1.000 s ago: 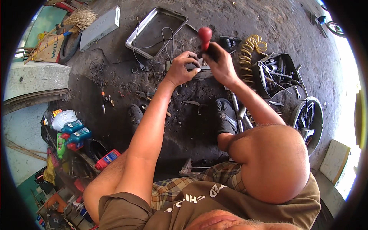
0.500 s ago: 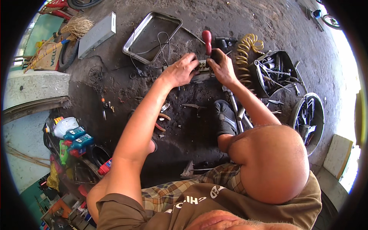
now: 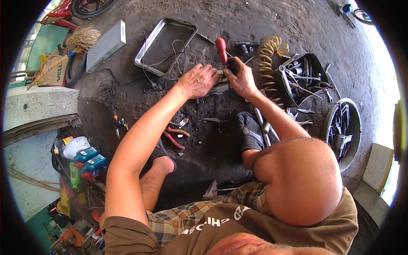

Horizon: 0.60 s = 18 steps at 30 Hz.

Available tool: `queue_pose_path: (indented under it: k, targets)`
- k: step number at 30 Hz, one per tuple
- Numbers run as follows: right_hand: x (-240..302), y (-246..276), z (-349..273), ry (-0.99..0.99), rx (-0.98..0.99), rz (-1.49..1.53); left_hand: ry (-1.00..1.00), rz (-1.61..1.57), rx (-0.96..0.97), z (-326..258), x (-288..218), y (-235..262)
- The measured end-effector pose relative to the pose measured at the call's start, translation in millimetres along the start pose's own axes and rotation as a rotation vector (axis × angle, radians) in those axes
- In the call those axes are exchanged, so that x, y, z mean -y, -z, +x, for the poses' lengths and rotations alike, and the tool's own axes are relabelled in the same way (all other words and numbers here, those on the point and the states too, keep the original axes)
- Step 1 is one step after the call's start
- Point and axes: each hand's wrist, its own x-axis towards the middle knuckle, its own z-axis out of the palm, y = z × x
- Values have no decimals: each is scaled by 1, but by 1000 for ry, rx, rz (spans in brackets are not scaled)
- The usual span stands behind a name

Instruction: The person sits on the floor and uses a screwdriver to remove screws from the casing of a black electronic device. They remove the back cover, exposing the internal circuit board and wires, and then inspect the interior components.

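A grey metal piece (image 3: 221,88) lies on the dark ground in front of me, largely covered by my hands. My left hand (image 3: 199,81) has its fingers curled over the piece's left end, the fingertips hidden. At the other end, my right hand (image 3: 243,78) pinches a screwdriver low, just beneath its red handle (image 3: 221,49). The handle points up and leans a little left; its tip is hidden between the hands. Close by on the ground are red-handled pliers (image 3: 174,138) and a thin, flat metal piece (image 3: 214,120).
A metal tray frame (image 3: 138,57) with a cable stands beyond my left hand. To the right are a yellow coiled hose (image 3: 267,55), a tool-filled container (image 3: 282,87) and a round basin (image 3: 358,123). Bottles (image 3: 91,161) stand at left. My shoe (image 3: 250,131) is below my right hand.
The screwdriver's handle has shifted left and now leans. My right hand has moved slightly left with it. My left forearm has swung outward, uncovering the pliers and my left foot.
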Motion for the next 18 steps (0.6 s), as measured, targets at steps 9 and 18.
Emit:
queue_pose_path:
  k: [9,18]
  targets:
    - [2,1,5,5,-7,-28,148,-103,-182,0,-5,-18]
    - [1,2,0,-46,19,5,535,-185,-390,4,28,31]
